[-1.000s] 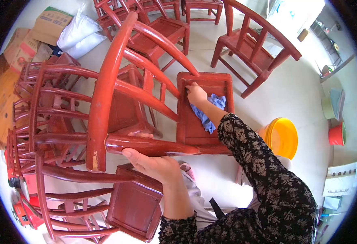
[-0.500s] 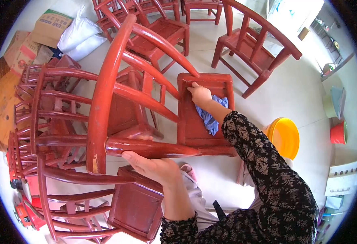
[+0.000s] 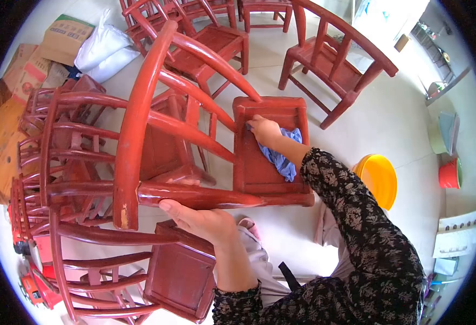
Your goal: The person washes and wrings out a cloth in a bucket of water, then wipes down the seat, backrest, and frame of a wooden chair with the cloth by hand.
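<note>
A red wooden chair (image 3: 146,119) with a curved, slatted back is tipped toward me. My left hand (image 3: 208,221) wraps round its lower back post, thumb in front and fingertips partly showing behind. On the chair's seat (image 3: 247,176) lies a crumpled blue cloth (image 3: 278,160). My right hand (image 3: 266,131) presses a bunched end of that cloth against the upper part of the seat, with its fingers curled down. The rest of the cloth trails under my wrist.
Several more red chairs (image 3: 349,70) stand around, with others (image 3: 86,141) crowded at the left. A yellow bucket (image 3: 379,181) is at my right. Cardboard boxes (image 3: 64,38) and a white bag (image 3: 105,51) lie at the back left.
My right hand has shifted slightly down on the seat with the cloth. My left hand keeps its hold on the chair's post. The whole view has moved a little.
</note>
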`<state>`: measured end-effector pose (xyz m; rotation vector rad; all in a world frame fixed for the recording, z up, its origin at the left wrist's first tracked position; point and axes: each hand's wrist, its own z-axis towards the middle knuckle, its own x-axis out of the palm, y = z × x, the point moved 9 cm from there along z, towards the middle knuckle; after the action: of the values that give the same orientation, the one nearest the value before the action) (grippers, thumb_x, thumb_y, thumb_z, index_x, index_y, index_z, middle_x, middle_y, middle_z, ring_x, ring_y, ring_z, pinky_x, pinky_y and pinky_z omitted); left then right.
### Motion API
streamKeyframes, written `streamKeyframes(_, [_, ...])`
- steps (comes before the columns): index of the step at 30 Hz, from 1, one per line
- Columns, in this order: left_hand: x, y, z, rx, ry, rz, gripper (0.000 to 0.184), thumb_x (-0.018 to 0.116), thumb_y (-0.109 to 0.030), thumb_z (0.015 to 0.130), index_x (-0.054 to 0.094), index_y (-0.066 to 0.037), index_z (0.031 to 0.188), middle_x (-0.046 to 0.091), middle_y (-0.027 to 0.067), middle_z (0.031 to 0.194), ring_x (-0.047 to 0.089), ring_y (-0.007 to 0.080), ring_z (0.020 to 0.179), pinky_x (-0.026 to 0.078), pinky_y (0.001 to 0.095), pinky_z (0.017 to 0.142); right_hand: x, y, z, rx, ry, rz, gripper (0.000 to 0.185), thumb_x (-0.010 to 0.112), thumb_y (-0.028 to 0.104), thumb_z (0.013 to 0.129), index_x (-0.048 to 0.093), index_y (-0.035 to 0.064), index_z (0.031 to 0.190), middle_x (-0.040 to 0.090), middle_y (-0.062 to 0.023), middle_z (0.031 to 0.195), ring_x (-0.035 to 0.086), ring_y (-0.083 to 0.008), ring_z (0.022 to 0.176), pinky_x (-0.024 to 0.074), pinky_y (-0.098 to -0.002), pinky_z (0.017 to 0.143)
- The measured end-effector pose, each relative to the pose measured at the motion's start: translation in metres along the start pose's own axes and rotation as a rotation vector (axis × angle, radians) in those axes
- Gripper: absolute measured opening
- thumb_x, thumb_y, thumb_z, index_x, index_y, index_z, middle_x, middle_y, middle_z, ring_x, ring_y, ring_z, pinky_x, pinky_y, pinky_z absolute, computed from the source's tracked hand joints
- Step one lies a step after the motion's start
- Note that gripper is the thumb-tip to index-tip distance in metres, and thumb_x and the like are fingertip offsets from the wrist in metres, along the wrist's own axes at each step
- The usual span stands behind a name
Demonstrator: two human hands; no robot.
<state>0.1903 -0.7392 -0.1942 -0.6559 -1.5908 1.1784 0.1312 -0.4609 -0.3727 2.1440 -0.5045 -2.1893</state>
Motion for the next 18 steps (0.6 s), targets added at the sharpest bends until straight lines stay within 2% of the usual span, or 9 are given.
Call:
streamKeyframes(1, [-0.001, 0.002, 0.000, -0.014, -0.018, -0.020, 0.053, 0.032, -0.052, 0.093, 0.049, -0.002, 0.099, 0.049, 0.0061, 0.083, 0.049, 0.0177, 0.078, 0.042, 0.0317, 0.072, -0.007, -0.006, 0.001, 0.069, -0.119, 0.100, 0.027, 0.051, 0.013, 0.081, 0.061, 0.0118, 0.106, 0.054, -0.0089, 0.096, 0.058, -0.0286, 0.090, 0.0488, -0.0406, 0.073])
streamKeyframes(5, [-0.002, 0.005, 0.000, -0.030, -0.031, -0.043, 0.053, 0.035, -0.053, 0.092, 0.049, -0.002, 0.100, 0.049, 0.0060, 0.082, 0.049, 0.0179, 0.078, 0.042, 0.0319, 0.072, 0.002, -0.008, 0.001, 0.064, -0.180, 0.102, 0.025, 0.051, 0.015, 0.081, 0.062, 0.0115, 0.103, 0.054, -0.0094, 0.092, 0.058, -0.0293, 0.089, 0.0485, -0.0408, 0.072])
streamKeyframes(7, [-0.002, 0.002, 0.001, -0.013, -0.019, -0.046, 0.053, 0.036, -0.053, 0.092, 0.049, -0.002, 0.101, 0.049, 0.0060, 0.082, 0.049, 0.0179, 0.077, 0.042, 0.0317, 0.071, 0.010, 0.001, 0.003, -0.020, -0.115, 0.133, 0.012, 0.054, 0.012, 0.075, 0.062, 0.0107, 0.084, 0.054, -0.0072, 0.092, 0.058, -0.0285, 0.092, 0.0496, -0.0394, 0.071])
streamKeyframes(11, [-0.001, 0.004, 0.001, -0.021, -0.001, -0.064, 0.053, 0.037, -0.053, 0.092, 0.048, -0.002, 0.101, 0.048, 0.0061, 0.082, 0.049, 0.0181, 0.077, 0.042, 0.0316, 0.071, 0.020, 0.015, -0.022, 0.034, 0.030, 0.078, 0.019, 0.054, 0.011, 0.074, 0.063, 0.0122, 0.091, 0.054, -0.0065, 0.094, 0.057, -0.0276, 0.094, 0.0498, -0.0394, 0.071])
streamKeyframes(14, [-0.002, 0.005, 0.001, -0.035, -0.024, -0.066, 0.053, 0.037, -0.054, 0.091, 0.048, -0.002, 0.101, 0.048, 0.0058, 0.082, 0.049, 0.0181, 0.077, 0.042, 0.0319, 0.071, 0.021, 0.038, -0.048, -0.146, 0.098, -0.046, 0.036, 0.055, 0.011, 0.074, 0.060, 0.0164, 0.109, 0.052, -0.0056, 0.101, 0.058, -0.0283, 0.093, 0.0504, -0.0396, 0.072])
streamKeyframes(17, [0.001, 0.002, 0.001, -0.012, 0.018, -0.066, 0.053, 0.037, -0.054, 0.091, 0.048, -0.002, 0.100, 0.048, 0.0054, 0.082, 0.048, 0.0177, 0.077, 0.042, 0.0314, 0.070, 0.010, 0.033, -0.041, -0.150, 0.120, -0.041, 0.030, 0.050, 0.010, 0.078, 0.062, 0.0139, 0.106, 0.054, -0.0080, 0.097, 0.058, -0.0288, 0.089, 0.0490, -0.0406, 0.071])
streamKeyframes(18, [-0.001, 0.003, 0.001, -0.015, 0.000, -0.062, 0.053, 0.037, -0.054, 0.091, 0.048, -0.003, 0.099, 0.047, 0.0053, 0.082, 0.048, 0.0176, 0.076, 0.042, 0.0312, 0.069, 0.004, 0.026, -0.033, -0.102, 0.075, 0.033, 0.024, 0.052, 0.010, 0.078, 0.063, 0.0106, 0.099, 0.055, -0.0089, 0.095, 0.058, -0.0289, 0.089, 0.0491, -0.0399, 0.071])
